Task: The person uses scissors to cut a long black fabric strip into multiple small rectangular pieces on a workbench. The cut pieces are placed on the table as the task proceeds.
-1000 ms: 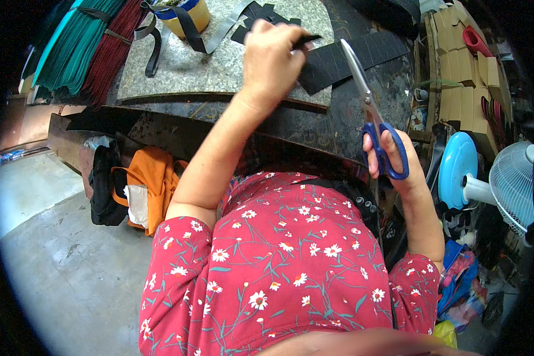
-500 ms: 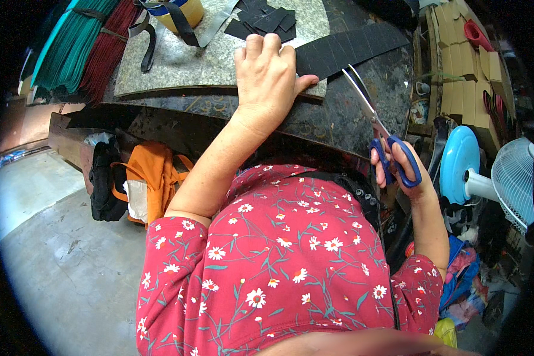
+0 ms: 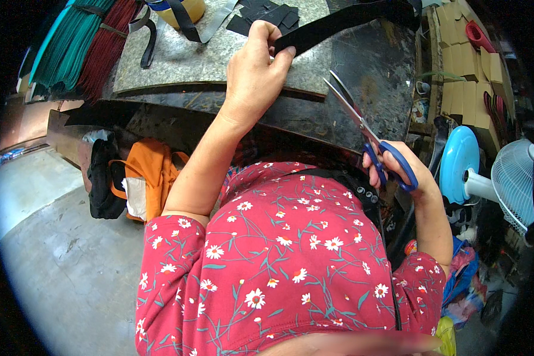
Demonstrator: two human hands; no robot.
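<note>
Between the thumb and fingers of my left hand (image 3: 252, 74) is the near end of a long black fabric strip (image 3: 350, 25). The strip stretches up and right, raised off the grey speckled board (image 3: 178, 71). Lower right, my right hand (image 3: 410, 163) grips scissors (image 3: 362, 121) by their blue handles. Their blades are slightly parted and point up-left, below the strip and apart from it. Several cut black pieces (image 3: 270, 16) lie in a loose pile on the board, just beyond my left hand.
A yellow-and-blue tub (image 3: 187, 13) and a loose black strap stand on the board. Green (image 3: 71, 47) and dark red (image 3: 108, 56) bundles lie at far left. An orange bag (image 3: 151, 178) hangs below the dark table (image 3: 368, 65). A fan (image 3: 513, 178) and cardboard boxes (image 3: 457, 65) are at right.
The strip, lying flat with pale lines showing, is now lifted and pinched at its end. My left hand has shifted slightly left. The scissors have swung a little to the left.
</note>
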